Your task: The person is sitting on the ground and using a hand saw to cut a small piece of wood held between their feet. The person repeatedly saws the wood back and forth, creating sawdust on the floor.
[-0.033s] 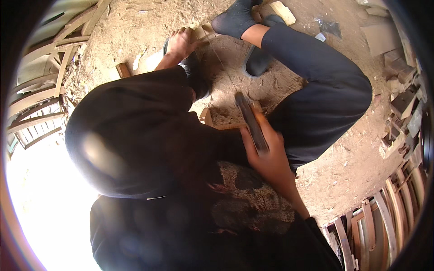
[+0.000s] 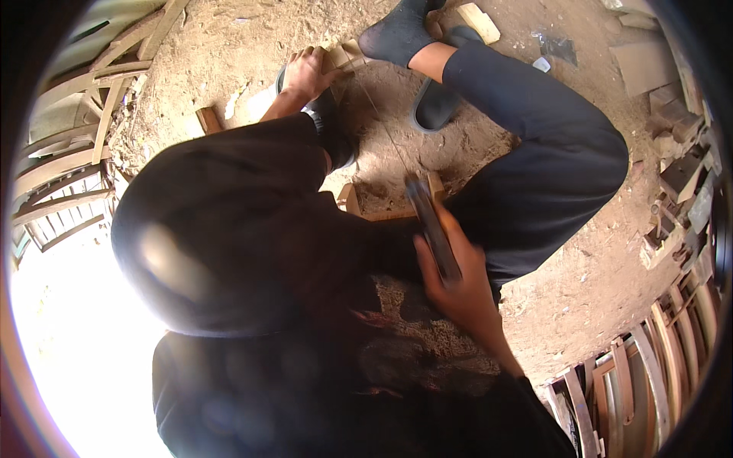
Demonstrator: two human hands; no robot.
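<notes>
A handsaw with a dark handle (image 2: 435, 233) sits in my right hand (image 2: 460, 278), fingers closed round it. Its thin blade (image 2: 382, 126) runs away from me to a pale piece of wood (image 2: 345, 57) near the top. The blade's far end meets that wood. My left hand (image 2: 307, 74) grips the wood from the left, fingers bent over it. Against its right side rests my foot in a dark sock (image 2: 397, 37). How far the blade has cut in cannot be seen clearly.
A dark slipper (image 2: 435, 107) lies below the raised foot. Small wood blocks (image 2: 208, 120) and an offcut (image 2: 479, 23) are on the dirt floor. Wooden frames (image 2: 99, 99) stand at the left. Scrap wood (image 2: 679, 153) and curved wooden parts (image 2: 649, 374) line the right.
My right hand has drawn the saw handle back toward me and slightly right. The left hand and the wood stay where they were.
</notes>
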